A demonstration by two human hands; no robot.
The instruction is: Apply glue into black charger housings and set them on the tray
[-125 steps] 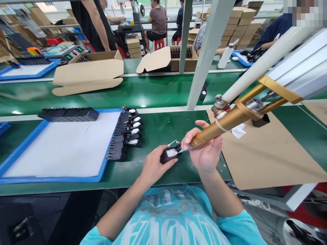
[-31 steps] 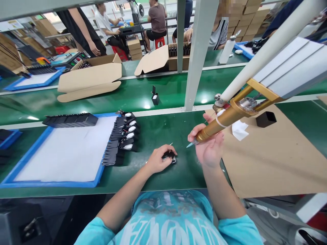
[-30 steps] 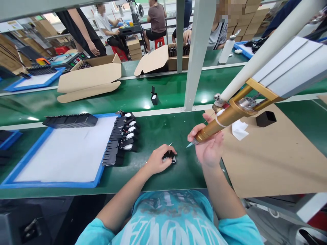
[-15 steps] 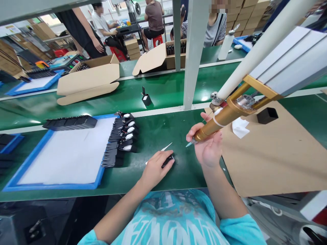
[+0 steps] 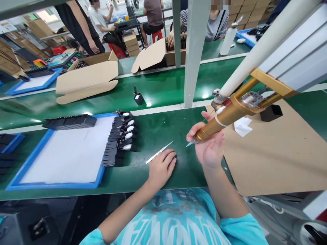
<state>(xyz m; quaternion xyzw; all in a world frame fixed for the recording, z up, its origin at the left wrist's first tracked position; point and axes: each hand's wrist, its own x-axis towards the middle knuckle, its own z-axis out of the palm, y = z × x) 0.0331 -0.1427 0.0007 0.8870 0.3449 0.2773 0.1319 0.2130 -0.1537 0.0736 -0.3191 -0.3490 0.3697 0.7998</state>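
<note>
My left hand (image 5: 162, 168) rests low over the table, its fingers curled round a small black case almost wholly hidden beneath them. White tweezers (image 5: 158, 152) lie just beyond its knuckles. Palm up, my right hand (image 5: 208, 149) cradles a gold cylinder-shaped glue dispenser (image 5: 217, 122), with thumb and fingers about its lower end. The dispenser's pale blue tip (image 5: 189, 144) points down and left toward the left hand, apart from it. To the left, a row of black cases (image 5: 119, 137), several with white parts showing, stands along the edge of a blue-rimmed tray (image 5: 98, 178).
An open black case (image 5: 138, 98) sits on the green conveyor belt (image 5: 163, 85) behind a metal rail. A grey post (image 5: 191, 58) rises ahead. Cardboard (image 5: 276, 156) with crumpled white paper (image 5: 242, 126) and a black square tube (image 5: 271, 113) lies right. Co-workers are across the belt.
My left hand has shifted slightly right and now covers the black case that showed under it. The open case on the belt has moved left. A co-worker's hand now reaches into the far box.
</note>
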